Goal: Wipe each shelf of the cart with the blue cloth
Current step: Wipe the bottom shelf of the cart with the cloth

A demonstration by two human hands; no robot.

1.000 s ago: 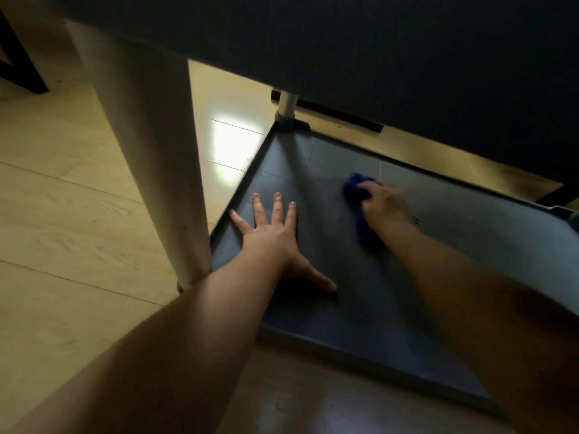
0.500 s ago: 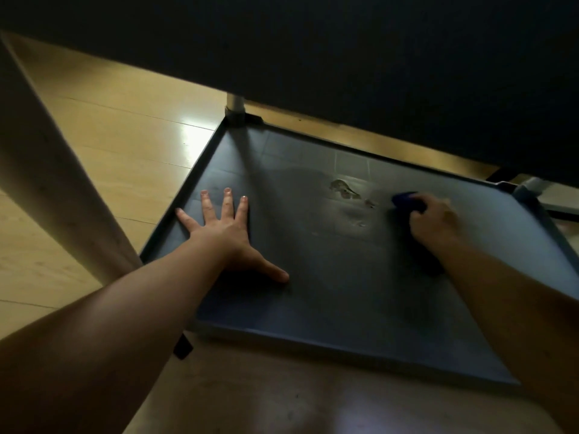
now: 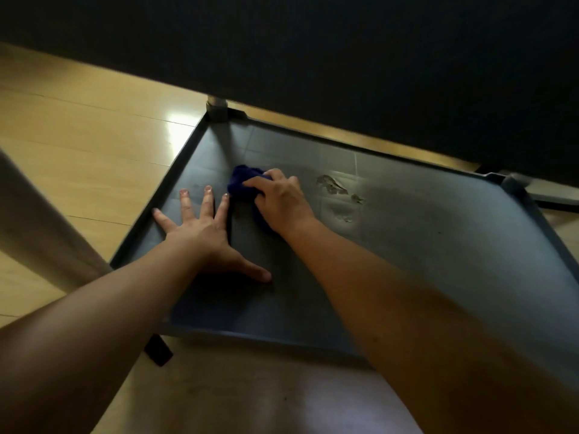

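Note:
The cart's bottom shelf (image 3: 423, 245) is a dark grey tray with a low raised rim, seen from under the shelf above. My right hand (image 3: 282, 202) presses the crumpled blue cloth (image 3: 242, 183) onto the shelf's far-left part, fingers closed over it. My left hand (image 3: 203, 223) lies flat on the shelf near its left rim, fingers spread, its fingertips almost touching the cloth. Pale scuff marks (image 3: 335, 186) show on the shelf surface to the right of my right hand.
The dark underside of the upper shelf (image 3: 344, 57) fills the top of the view. A grey cart post (image 3: 216, 109) stands at the far-left corner; another fitting (image 3: 513, 186) sits at the far right. A pale blurred cart leg (image 3: 37, 220) crosses the left. Wooden floor (image 3: 78, 136) surrounds the cart.
My right hand has swept the blue cloth from the shelf's right side back to the left, ending beside my left hand. My left hand stays flat on the shelf.

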